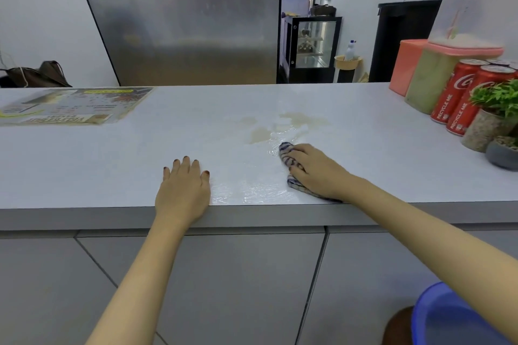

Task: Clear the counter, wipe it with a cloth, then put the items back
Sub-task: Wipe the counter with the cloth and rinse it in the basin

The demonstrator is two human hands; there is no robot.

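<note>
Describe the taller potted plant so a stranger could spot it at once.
Look along the white counter to its far right end, where red cola cans stand. Just in front of them is the potted plant: bright green leaves in a tall speckled pot, unlike the low dark grey pot beside it.

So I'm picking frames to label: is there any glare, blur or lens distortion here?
Head view: glare on the wet streaks of the counter beside the cloth; wide-angle bending tilts the steel panel and the cans; the clear container at top right looks soft; both hands are sharp.
</note>
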